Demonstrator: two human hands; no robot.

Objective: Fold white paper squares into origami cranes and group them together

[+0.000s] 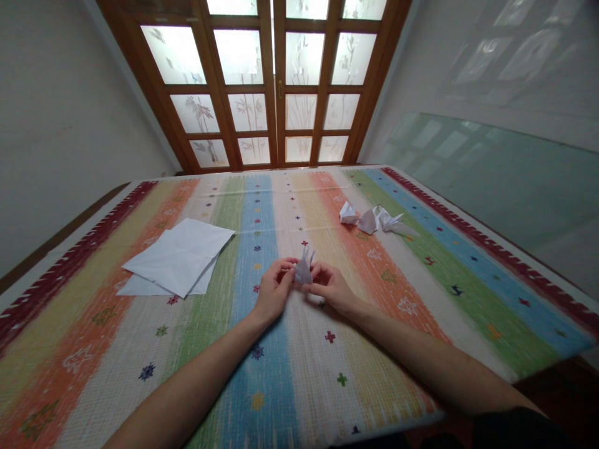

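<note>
A small folded piece of white paper (304,268), with points sticking up, is held just above the middle of the striped cloth. My left hand (275,284) pinches its left side between thumb and fingers. On the opposite side, my right hand (331,285) grips it with thumb and fingertips closed. Part of the paper is hidden behind the fingers. To the left lie flat white paper sheets (180,255), one overlapping another at an angle. Beyond my right hand sit several folded white paper figures (369,219) in a loose row.
A striped, patterned cloth (224,349) covers the table. At the far edge stand wooden doors (276,93) with frosted glass panes. A white wall (60,112) rises on the left, and a greenish glass panel (496,187) leans along the right.
</note>
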